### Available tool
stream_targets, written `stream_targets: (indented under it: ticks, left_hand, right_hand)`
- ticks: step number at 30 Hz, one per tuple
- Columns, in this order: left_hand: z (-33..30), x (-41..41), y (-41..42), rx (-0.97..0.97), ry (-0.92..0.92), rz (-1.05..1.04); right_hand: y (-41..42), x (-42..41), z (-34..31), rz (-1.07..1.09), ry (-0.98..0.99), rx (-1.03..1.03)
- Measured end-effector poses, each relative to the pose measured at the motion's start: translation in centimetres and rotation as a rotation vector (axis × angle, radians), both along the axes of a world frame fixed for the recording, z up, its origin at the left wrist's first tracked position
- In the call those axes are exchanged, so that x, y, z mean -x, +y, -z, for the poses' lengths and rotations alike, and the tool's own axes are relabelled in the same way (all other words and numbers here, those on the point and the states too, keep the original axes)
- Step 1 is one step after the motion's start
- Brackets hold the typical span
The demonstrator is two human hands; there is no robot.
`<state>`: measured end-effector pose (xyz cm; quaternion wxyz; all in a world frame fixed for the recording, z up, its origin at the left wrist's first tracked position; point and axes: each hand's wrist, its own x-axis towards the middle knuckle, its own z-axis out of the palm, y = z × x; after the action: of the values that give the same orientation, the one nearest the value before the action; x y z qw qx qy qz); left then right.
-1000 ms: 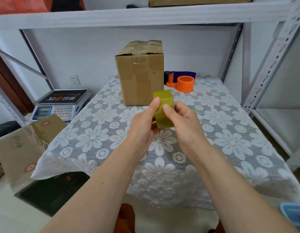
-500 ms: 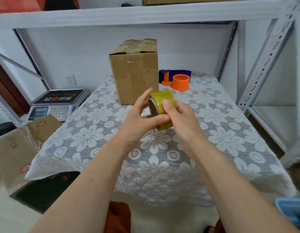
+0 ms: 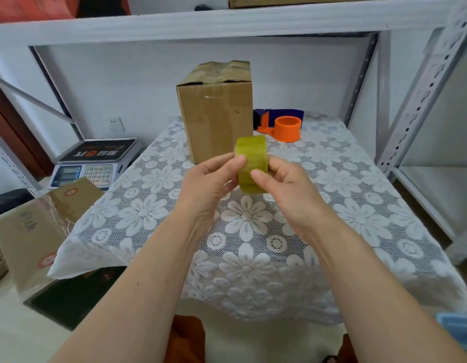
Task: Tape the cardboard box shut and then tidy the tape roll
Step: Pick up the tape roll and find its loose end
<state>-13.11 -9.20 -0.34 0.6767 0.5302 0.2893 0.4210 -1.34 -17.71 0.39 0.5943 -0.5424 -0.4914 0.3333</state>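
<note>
Together gripping the tape roll (image 3: 252, 163) above the table (image 3: 358, 205): left hand (image 3: 211, 184) with thumb on its left side, right hand (image 3: 284, 184) with thumb on the yellow face. Behind, standing upright on the table, the box (image 3: 216, 113), top flaps closed. Just right of the box, an orange dispenser (image 3: 282, 124).

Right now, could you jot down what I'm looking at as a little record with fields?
Held item: yellowish translucent tape roll, above the table
Left hand: thumb on the roll's face
Right hand: grips the roll's right side
Box: tall brown cardboard box, upright behind the hands, top flaps crumpled
Beside box: orange and blue tape dispenser, to its right
Surface: white floral lace tablecloth
</note>
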Motion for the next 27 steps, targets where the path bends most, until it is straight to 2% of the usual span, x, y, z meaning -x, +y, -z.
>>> stream_targets:
  ticks: [3, 12, 18, 22, 25, 27]
  left_hand:
    - [0.1, -0.1, -0.2, -0.045, -0.024, 0.048]
    - [0.5, -1.2, -1.0, 0.027, -0.064, 0.068]
    - [1.2, -1.6, -1.5, 0.088, -0.11, 0.021]
    - [1.0, -1.8, -1.9, 0.08, -0.111, 0.008]
    - [1.1, -2.3, -2.8, -0.026, -0.026, 0.002]
    - [1.3, -2.7, -3.3, -0.111, 0.047, 0.004]
  right_hand:
    - [0.1, 0.1, 0.5, 0.009, -0.093, 0.035]
    - [0.4, 0.5, 0.4, 0.264, -0.061, 0.038]
    - [-0.2, 0.2, 0.3, 0.209, -0.149, 0.064]
    - [-0.6, 0.1, 0.2, 0.18, -0.059, 0.056]
    - [-0.6, 0.2, 0.4, 0.297, 0.013, 0.067]
    - [-0.5, 0.2, 0.4, 0.373, 0.128, 0.074]
